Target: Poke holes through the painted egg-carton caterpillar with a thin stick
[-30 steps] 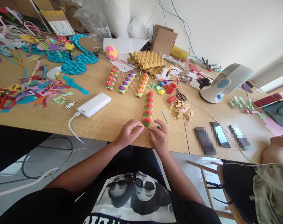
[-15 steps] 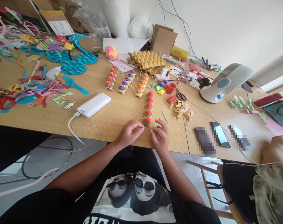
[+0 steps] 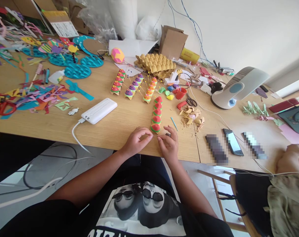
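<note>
Just in front of my hands stands a strip of egg-carton cups (image 3: 156, 113), covered in red on top with green and cream edges. My left hand (image 3: 137, 141) is at its near left end, thumb and forefinger pressed together. Opposite it, my right hand (image 3: 169, 144) has its thumb and a finger brought together, the other fingers bent. Anything in either pinch is too small to make out. Beyond the strip sit three decorated egg-carton strips, one red and green (image 3: 118, 81), one purple (image 3: 134, 86) and one orange (image 3: 150, 90), with ball-headed pins sticking out.
A white power bank (image 3: 99, 111) with a cable lies left. To the right are a thin blue stick (image 3: 174, 123), scissors (image 3: 191, 101), torn carton scraps (image 3: 191, 116), a phone (image 3: 233, 142) and a fan (image 3: 238, 87). Another person's hand (image 3: 291, 158) rests at the far right.
</note>
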Available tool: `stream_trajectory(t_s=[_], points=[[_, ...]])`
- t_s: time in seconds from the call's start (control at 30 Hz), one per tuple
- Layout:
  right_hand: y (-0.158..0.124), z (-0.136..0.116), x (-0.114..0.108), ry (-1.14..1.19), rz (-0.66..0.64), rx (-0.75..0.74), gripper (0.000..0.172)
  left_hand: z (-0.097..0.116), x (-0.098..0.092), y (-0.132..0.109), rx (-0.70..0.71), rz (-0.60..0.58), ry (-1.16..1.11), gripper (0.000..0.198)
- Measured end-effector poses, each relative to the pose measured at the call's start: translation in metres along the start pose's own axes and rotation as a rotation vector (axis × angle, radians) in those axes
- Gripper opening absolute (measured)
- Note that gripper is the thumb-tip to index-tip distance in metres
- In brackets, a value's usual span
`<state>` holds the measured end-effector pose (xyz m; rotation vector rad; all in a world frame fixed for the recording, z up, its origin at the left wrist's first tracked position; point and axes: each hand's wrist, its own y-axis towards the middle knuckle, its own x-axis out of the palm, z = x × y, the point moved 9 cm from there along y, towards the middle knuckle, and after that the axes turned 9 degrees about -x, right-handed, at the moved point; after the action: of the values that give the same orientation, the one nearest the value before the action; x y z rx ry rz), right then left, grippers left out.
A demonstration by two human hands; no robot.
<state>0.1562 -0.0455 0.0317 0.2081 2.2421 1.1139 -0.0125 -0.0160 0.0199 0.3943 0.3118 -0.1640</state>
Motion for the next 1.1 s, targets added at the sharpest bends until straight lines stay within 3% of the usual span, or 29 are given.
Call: stream_trajectory(t_s=[0.17,0.4,0.6,0.87,1.1], points=[[-0.001,-0.001,0.0,0.015,-0.01,-0.034,0.017,0.008,0.0,-0.001,0.098,-0.01,-0.016,0.004],[0.001,-0.008,0.006,0.038,-0.075,-0.095,0.019,0.016,0.005,-0.003,0.195,-0.063,0.01,0.022],[0.002,-0.013,0.012,0.039,-0.154,-0.101,0.018,0.018,0.002,-0.003,0.22,-0.039,-0.016,0.012],[0.002,-0.013,0.016,0.064,-0.231,-0.053,0.018,0.012,-0.001,-0.002,0.141,-0.014,-0.039,0.003],[0.002,-0.013,0.019,0.046,-0.25,-0.022,0.013,0.007,-0.001,-0.001,0.058,-0.01,-0.056,0.01]])
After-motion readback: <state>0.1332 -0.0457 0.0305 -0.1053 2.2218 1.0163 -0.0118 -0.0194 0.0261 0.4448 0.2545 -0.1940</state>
